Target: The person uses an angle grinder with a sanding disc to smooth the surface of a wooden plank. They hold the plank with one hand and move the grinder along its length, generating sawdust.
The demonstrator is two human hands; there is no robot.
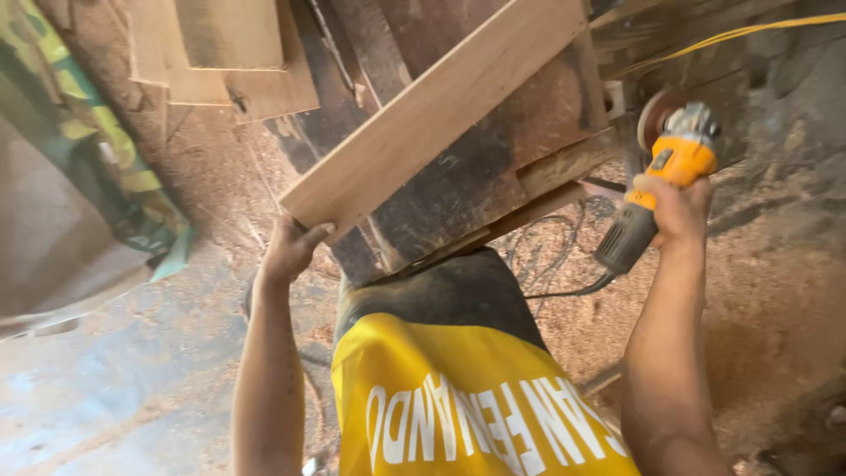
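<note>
My left hand (291, 249) grips the near end of a long pale wooden plank (436, 110) that lies slanted across a dark, worn workbench top (480, 181). My right hand (674, 207) holds a yellow and grey angle grinder (665, 176) to the right of the bench, its disc end pointing away from me and clear of the plank. The grinder's black cord (564, 286) trails down toward my body. My yellow shirt (458, 397) fills the bottom centre.
Sawdust covers the ground (767, 291) on the right and left. Several plywood offcuts (225, 53) lie at the top left. A green and yellow cloth (123, 167) sits at the left edge. A yellow cable (731, 35) runs across the top right.
</note>
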